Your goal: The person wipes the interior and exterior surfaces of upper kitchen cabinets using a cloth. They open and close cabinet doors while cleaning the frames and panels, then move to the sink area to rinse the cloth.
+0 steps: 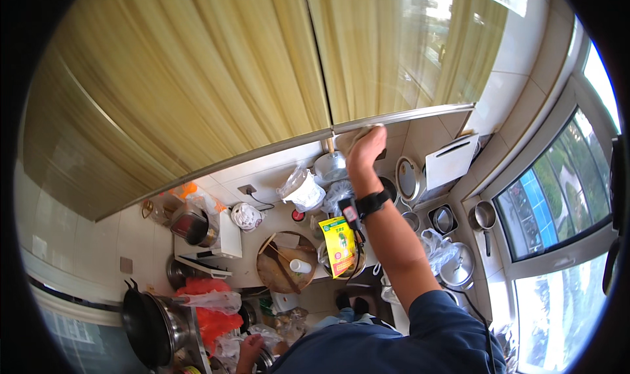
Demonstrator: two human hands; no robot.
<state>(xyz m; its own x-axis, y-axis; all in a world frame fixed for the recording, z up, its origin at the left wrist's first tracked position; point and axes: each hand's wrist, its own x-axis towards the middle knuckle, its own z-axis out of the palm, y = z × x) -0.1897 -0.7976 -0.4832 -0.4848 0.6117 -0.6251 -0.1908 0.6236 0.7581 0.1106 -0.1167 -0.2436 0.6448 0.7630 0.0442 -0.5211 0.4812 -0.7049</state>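
Observation:
My right hand (pixel 368 146) is raised to the lower edge of the wall cabinet door (pixel 403 54) and is closed on a pale cloth (pixel 348 140), partly hidden by the fingers. A dark watch sits on that wrist. My left hand (pixel 252 344) hangs low beside plastic bags (pixel 229 349); whether it holds anything is unclear. Below the right arm, a yellow food packet (pixel 338 246) lies over a bowl. Left of it, a round wooden cutting board (pixel 275 270) bears a white bottle (pixel 300 266) and wooden utensils.
A white bucket (pixel 305 194) stands by the wall. Black pans (pixel 142 324) rise at the lower left near red bags (pixel 216 320). At the right are a lidded pot (pixel 457 265), a small saucepan (pixel 482 215) on the sill and a white board (pixel 450 162).

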